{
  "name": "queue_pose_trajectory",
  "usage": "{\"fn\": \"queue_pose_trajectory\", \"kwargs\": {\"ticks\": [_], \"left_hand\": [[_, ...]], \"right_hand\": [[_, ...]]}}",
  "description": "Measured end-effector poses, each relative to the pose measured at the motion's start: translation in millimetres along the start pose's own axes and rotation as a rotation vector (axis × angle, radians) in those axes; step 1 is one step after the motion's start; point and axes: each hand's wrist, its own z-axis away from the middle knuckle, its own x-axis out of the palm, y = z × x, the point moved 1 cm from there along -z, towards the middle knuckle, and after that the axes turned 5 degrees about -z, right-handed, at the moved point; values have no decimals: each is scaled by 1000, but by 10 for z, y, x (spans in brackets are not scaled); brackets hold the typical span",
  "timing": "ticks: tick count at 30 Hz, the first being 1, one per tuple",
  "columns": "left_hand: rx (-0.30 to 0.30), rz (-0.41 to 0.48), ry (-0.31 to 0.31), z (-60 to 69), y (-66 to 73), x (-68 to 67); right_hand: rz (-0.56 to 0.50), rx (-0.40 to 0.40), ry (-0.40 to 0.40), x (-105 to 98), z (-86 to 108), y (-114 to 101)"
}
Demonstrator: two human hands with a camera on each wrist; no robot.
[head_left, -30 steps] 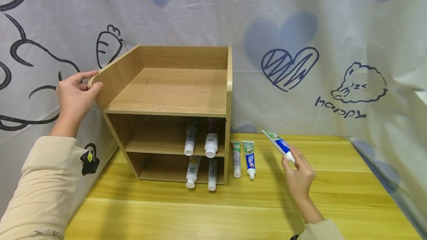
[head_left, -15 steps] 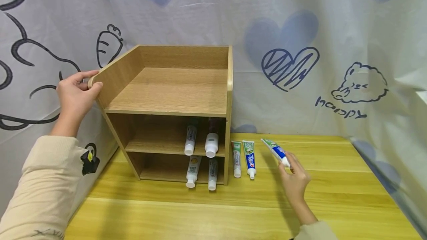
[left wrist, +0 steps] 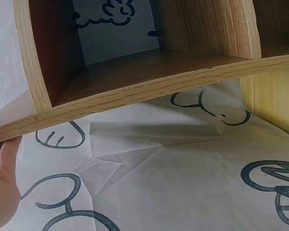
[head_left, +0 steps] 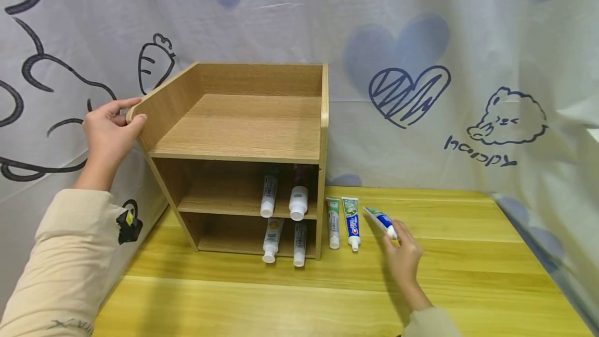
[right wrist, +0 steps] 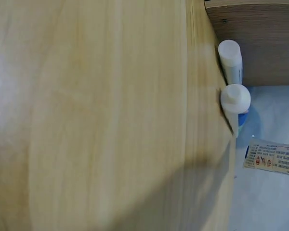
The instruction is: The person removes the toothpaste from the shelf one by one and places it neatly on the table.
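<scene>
While a beige sleeve (head_left: 431,322) comes in at five o'clock from the middle of the head view, and the other sleeve (head_left: 61,259) at eight, the right hand (head_left: 403,256) at four o'clock pinches a toothpaste tube (head_left: 380,220) near its white cap. This held tube, green and blue, slants over the yellow table (head_left: 224,303), its flat tail directed toward ten o'clock; whether the tail touches the table, I cannot tell. To the left of it, at five o'clock, a blue-and-green tube (head_left: 352,222) and a green-ended tube (head_left: 333,222) lie side by side, the second just beside the wooden shelf unit (head_left: 238,121). In its lower compartment, around six o'clock, a white tube (head_left: 272,238) and a silvery tube (head_left: 299,243) put their caps out past the front edge; the compartment above contains a narrow tube (head_left: 269,194) and a thick-capped tube (head_left: 298,203). At nine o'clock the left hand (head_left: 109,131) grips the unit's side panel, thumb against the front corner. Behind everything hangs a pale cloth (head_left: 346,129), bearing a carrot drawing at ten o'clock, a striped heart at two and "happy" at three.
</scene>
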Motion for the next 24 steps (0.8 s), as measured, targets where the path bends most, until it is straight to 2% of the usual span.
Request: {"fn": "queue_pose_trajectory", "kwargs": {"ticks": [3,8,15,19,24], "left_hand": [[0,2,6,4,7,3],[-1,3,9,4,11,3],[-11,-1,7,-4,4,1],[-24,-9,3,-4,13,0],[-31,-3,3,3,13,0]], "right_hand": [[6,-12,-20,30,14,33],[27,16,-78,64,55,70],[42,48,-91,85,97,119],[47,79,-100,91,99,136],[56,151,-149,94,99,140]]}}
